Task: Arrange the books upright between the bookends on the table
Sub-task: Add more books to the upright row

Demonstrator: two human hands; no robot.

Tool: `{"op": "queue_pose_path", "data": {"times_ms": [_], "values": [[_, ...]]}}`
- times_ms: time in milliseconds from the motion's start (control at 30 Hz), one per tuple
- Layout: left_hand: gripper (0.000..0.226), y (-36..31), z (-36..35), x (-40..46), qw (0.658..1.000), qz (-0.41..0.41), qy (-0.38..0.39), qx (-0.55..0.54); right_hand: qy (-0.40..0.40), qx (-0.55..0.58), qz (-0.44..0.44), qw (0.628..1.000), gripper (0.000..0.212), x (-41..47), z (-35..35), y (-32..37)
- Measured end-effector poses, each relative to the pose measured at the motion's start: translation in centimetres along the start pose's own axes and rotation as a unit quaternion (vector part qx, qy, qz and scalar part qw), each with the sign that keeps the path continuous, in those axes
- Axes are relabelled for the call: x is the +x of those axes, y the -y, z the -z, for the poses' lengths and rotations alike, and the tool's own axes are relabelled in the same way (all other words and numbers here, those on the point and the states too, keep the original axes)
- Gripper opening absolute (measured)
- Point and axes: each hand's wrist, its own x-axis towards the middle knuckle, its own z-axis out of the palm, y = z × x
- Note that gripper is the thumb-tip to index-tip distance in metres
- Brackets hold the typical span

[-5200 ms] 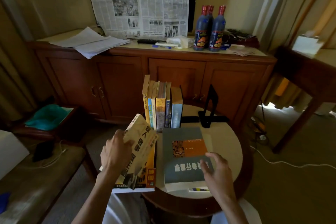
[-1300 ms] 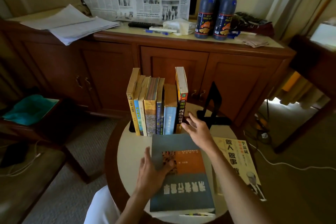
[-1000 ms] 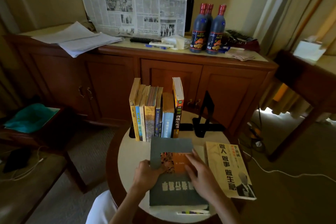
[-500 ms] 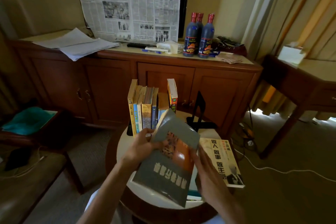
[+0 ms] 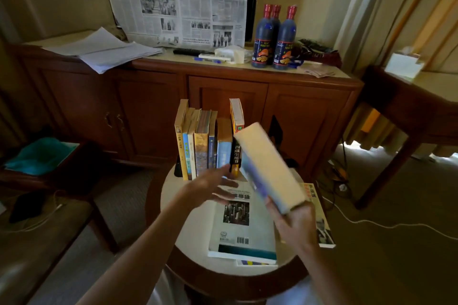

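Observation:
A row of several books (image 5: 205, 141) stands upright at the back of the small round table (image 5: 188, 225). My right hand (image 5: 296, 224) grips a thick grey-blue book (image 5: 270, 168) by its lower end, tilted in the air, page edges up, just right of the row. My left hand (image 5: 214, 184) hovers open in front of the row, holding nothing. A black bookend (image 5: 276, 131) stands behind the lifted book, partly hidden. A white book (image 5: 243, 223) lies flat on the table. A yellow book (image 5: 319, 215) lies flat at the right rim, partly under my right hand.
A wooden sideboard (image 5: 223, 91) behind the table carries three dark bottles (image 5: 275, 37), loose papers (image 5: 106, 49) and a hanging newspaper (image 5: 178, 0). A desk (image 5: 409, 106) stands to the right, a white cable (image 5: 371, 224) crosses the carpet, and a seat with teal cloth (image 5: 39, 156) is left.
The grey-blue book has left the table: my right hand has raised and turned it toward the row. My left hand has let go of it. A white book beneath it now shows.

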Motion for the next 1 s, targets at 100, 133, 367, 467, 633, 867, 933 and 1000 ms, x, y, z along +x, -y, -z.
{"op": "queue_pose_path", "data": {"times_ms": [100, 133, 367, 467, 633, 867, 933, 1000], "values": [[0.051, 3.8, -1.8, 2.6, 0.960, -0.020, -0.069, 0.272, -0.032, 0.062, -0.150, 0.986, 0.016, 2.6, -1.5, -0.3], [0.055, 5.2, -2.2, 3.4, 0.939, -0.028, -0.079, 0.333, -0.037, 0.080, -0.178, 0.980, 0.018, 3.7, -2.0, -0.7], [0.069, 12.0, -4.1, 6.1, 0.861, -0.074, -0.136, 0.485, -0.029, 0.105, -0.249, 0.962, 0.025, 12.2, -6.4, -4.7], [0.067, 13.6, -4.4, 6.2, 0.861, -0.101, -0.167, 0.469, -0.023, 0.098, -0.242, 0.965, 0.020, 15.1, -9.1, -5.3], [0.064, 14.4, -4.3, 6.6, 0.858, -0.109, -0.176, 0.469, 0.042, 0.127, -0.265, 0.955, 0.017, 15.8, -13.6, -6.6], [0.063, 14.5, -4.2, 6.8, 0.859, -0.104, -0.173, 0.471, 0.287, 0.103, -0.277, 0.911, 0.039, 15.3, -12.3, -10.7], [0.063, 14.5, -4.2, 6.8, 0.861, -0.103, -0.170, 0.468, 0.319, 0.048, -0.261, 0.910, 0.047, 15.1, -12.3, -11.0], [0.063, 14.4, -4.2, 6.6, 0.861, -0.101, -0.169, 0.468, 0.316, 0.048, -0.244, 0.916, 0.051, 15.0, -12.6, -11.0]]}}
